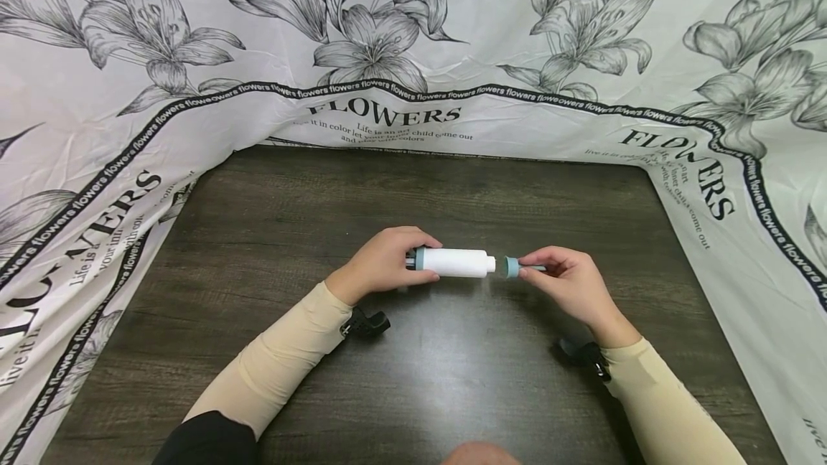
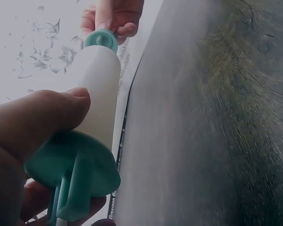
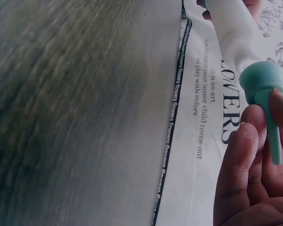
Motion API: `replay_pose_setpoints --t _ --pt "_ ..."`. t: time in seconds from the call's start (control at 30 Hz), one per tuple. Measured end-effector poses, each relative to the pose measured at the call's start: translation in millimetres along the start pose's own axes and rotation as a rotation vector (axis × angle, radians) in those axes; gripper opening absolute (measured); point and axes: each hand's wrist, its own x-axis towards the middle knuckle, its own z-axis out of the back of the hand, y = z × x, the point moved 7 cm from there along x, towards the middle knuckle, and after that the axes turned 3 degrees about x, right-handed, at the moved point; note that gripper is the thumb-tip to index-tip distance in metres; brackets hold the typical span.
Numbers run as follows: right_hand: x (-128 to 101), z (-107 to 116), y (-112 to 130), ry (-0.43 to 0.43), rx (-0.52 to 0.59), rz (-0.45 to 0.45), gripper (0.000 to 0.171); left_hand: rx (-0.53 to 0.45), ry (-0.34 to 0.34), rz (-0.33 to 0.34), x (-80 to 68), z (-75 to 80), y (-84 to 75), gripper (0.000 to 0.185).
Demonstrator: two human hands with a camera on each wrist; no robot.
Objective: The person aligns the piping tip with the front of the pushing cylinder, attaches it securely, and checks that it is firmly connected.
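You work at a dark wood table (image 1: 452,379) walled on three sides by a white flower-print sheet (image 1: 97,128). Both wrist views are blurred, and your fingers hide part of each end of the work. Your left hand (image 1: 384,262) curls around the teal flanged end of a white tube (image 1: 459,262), held level just above the table's middle. Your right hand (image 1: 568,282) pinches a small teal cap (image 1: 512,267) just off the tube's nozzle.
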Motion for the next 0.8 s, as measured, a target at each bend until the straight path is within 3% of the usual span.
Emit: replay_pose_setpoints --t 0.6,0.8 --pt "0.8 -3.7 -0.3 -0.003 0.003 -0.001 0.014 0.01 0.003 -0.029 5.8 -8.0 -10.4 0.041" --pt "-0.7 -4.5 21.2 -0.002 -0.008 0.003 0.013 0.007 -0.02 -0.043 6.9 -6.0 -14.2 0.04"
